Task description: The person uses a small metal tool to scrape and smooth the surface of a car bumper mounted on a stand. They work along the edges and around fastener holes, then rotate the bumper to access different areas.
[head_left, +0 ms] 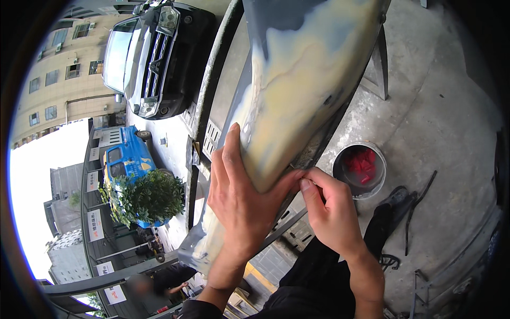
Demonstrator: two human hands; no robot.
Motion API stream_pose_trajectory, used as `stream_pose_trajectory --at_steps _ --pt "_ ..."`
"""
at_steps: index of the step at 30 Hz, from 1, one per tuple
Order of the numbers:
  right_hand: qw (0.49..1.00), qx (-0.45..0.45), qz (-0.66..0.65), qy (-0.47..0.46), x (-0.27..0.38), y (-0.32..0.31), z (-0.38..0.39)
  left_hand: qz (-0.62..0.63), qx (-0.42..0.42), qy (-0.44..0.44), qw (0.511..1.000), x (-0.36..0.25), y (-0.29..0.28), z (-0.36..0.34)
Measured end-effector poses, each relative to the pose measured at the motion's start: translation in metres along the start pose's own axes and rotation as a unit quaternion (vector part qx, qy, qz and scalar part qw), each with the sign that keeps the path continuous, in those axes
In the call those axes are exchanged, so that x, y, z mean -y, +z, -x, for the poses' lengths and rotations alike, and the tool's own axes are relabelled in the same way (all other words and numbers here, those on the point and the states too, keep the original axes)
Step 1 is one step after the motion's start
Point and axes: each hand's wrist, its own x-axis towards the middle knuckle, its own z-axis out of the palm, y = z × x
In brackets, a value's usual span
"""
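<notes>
A long curved panel (305, 69), patchy with cream filler over grey, runs from the top down to the lower middle. My left hand (234, 196) grips across it, fingers over the left side and thumb stretched to the right edge. My right hand (332, 212) is closed in a pinch at that edge, touching my left thumb. What its fingertips hold, if anything, is too hidden to tell.
A dark metal stand (380, 74) supports the work. At right are a bucket (340, 181) with red material in water and a black hose (419, 202). A dark car (188, 64), blue van (133, 149), leafy plant (149, 196) and another person (164, 284) are at left.
</notes>
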Motion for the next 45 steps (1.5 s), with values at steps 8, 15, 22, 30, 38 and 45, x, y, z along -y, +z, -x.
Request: stream_pose_trajectory --at_steps 8,15,22,30,38,45 --pt "0.861 0.097 -0.386 0.318 0.018 -0.016 0.004 0.032 0.030 -0.053 0.998 -0.006 -0.004 0.002" --pt "0.930 -0.038 -0.277 0.239 0.017 -0.063 -0.010 -0.005 0.012 -0.001 1.000 -0.002 -0.004 0.001" --pt "0.909 0.193 -0.243 0.279 0.026 -0.051 0.003 0.005 0.030 0.005 1.000 -0.001 -0.005 0.001" --pt "0.904 0.205 -0.239 0.290 0.024 -0.040 -0.010 0.004 0.023 0.012 1.000 0.000 -0.004 -0.001" --pt "0.959 0.134 -0.141 0.208 0.015 -0.029 -0.009 0.002 0.011 0.007 1.000 0.001 -0.001 0.000" --pt "0.986 -0.017 0.161 -0.041 0.016 -0.008 0.004 -0.016 0.007 0.006 1.000 -0.002 -0.002 0.000"
